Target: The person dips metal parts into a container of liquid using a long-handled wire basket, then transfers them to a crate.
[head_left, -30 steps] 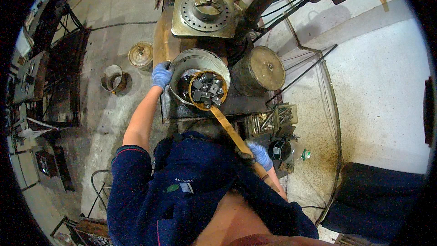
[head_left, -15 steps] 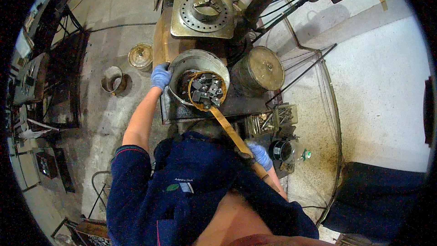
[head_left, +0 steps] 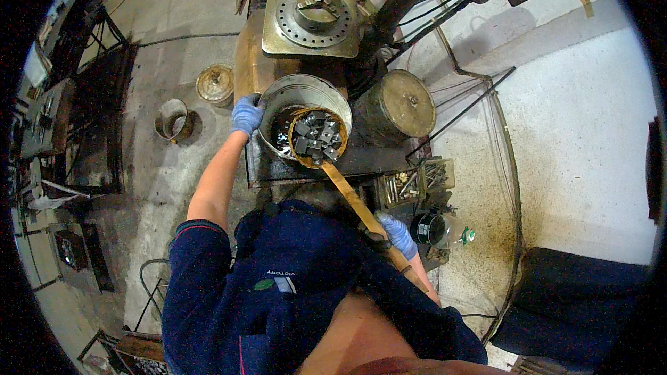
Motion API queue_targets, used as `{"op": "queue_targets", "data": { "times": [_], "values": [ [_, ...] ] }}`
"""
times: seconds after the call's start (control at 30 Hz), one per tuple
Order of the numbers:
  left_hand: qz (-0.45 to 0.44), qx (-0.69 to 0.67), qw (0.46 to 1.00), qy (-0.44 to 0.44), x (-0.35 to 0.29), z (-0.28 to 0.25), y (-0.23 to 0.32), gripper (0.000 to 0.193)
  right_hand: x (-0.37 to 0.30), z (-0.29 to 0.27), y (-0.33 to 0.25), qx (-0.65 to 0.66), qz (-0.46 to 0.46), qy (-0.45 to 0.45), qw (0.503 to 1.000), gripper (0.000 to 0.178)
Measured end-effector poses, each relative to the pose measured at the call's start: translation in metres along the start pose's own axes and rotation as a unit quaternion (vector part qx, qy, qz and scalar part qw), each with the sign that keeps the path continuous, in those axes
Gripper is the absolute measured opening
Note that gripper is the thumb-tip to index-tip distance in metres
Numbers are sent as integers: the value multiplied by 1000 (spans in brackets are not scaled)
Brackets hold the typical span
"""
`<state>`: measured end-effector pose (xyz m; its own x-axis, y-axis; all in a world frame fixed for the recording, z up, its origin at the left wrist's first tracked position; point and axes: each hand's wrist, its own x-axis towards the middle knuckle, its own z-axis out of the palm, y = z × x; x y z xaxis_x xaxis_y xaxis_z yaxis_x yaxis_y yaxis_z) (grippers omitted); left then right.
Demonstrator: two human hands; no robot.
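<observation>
Scarcely moved since half a second earlier, a blue-gloved left hand clasps a round grey metal basin by its rim; the blue-gloved right hand, fingers partly hidden, grips a long-handled yellow-brown scoop of dark metal blocks over the basin, near the dark table's near-left corner.

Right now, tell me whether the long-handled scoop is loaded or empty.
Loaded: dark metal blocks cover the visible inside of the scoop. How deep they go is hidden.

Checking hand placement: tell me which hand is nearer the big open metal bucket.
Left. The left hand is at the left rim of the metal bucket; the right hand is farther off, nearer the body and rightward, on the scoop handle.
</observation>
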<state>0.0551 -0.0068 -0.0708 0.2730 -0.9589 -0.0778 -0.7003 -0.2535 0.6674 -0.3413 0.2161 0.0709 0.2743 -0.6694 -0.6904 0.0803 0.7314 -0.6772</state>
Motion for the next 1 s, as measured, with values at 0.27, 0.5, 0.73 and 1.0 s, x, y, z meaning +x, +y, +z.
{"op": "queue_targets", "data": {
  "times": [0.27,0.5,0.73,1.0],
  "values": [
    [-2,-14,1000,17,2,4,-8,30,-6,12,-13,2,11,-4,1000,29],
    [13,-41,999,20,1,6,-6,29,-9,17,-18,38,19,-31,999,28],
    [0,-37,999,11,3,8,-8,30,-7,17,-16,43,17,-25,999,28],
    [10,-50,998,22,-2,1,0,30,1,5,-7,23,36,-7,999,28]
  ]
}}
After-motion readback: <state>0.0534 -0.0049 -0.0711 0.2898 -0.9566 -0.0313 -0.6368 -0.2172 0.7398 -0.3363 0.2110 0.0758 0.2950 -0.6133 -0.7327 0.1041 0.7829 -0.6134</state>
